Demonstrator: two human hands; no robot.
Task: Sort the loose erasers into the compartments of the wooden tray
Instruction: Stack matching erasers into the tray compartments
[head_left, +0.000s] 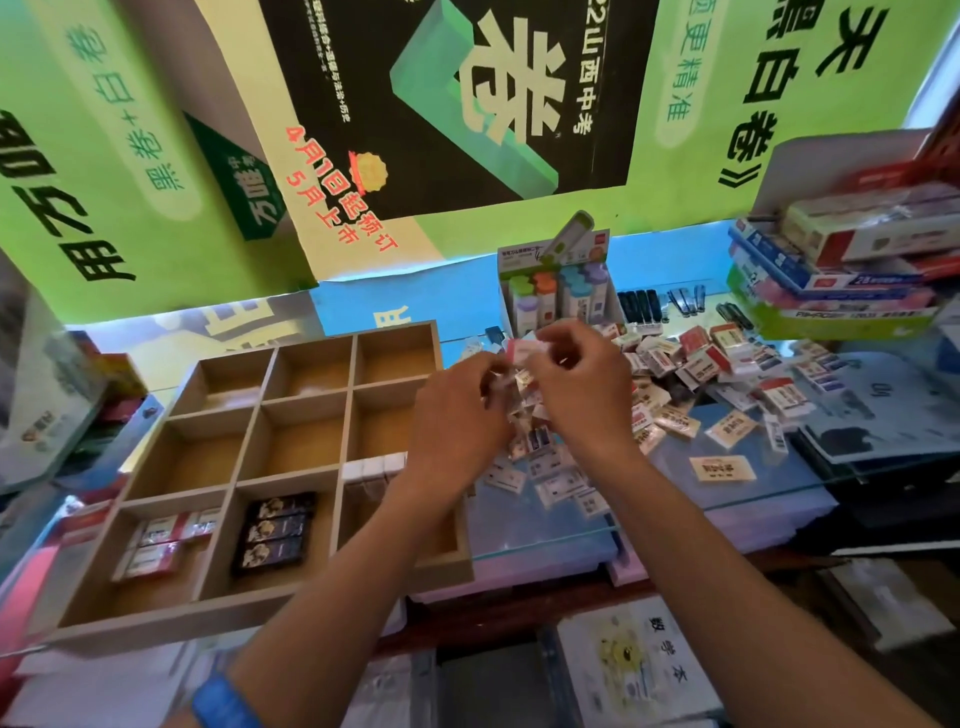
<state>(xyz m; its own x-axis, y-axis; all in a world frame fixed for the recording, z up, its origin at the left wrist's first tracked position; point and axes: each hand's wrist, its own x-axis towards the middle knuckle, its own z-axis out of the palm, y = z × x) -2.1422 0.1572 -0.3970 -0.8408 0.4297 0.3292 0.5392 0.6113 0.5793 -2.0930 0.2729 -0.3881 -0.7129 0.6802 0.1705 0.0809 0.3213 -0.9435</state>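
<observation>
A wooden tray with nine compartments lies on the glass counter at the left. Its near-left compartment holds red-and-white erasers, the near-middle one black erasers, and white erasers stand in the near-right one. A heap of loose erasers spreads to the right of the tray. My left hand and my right hand meet above the heap's left edge, both pinching a pink-and-white eraser between their fingertips.
A display box of coloured eraser pens stands behind my hands. Stacked stationery boxes sit at the right. Black clips lie at the back. Green posters hang behind the counter. Booklets lie below the counter's front edge.
</observation>
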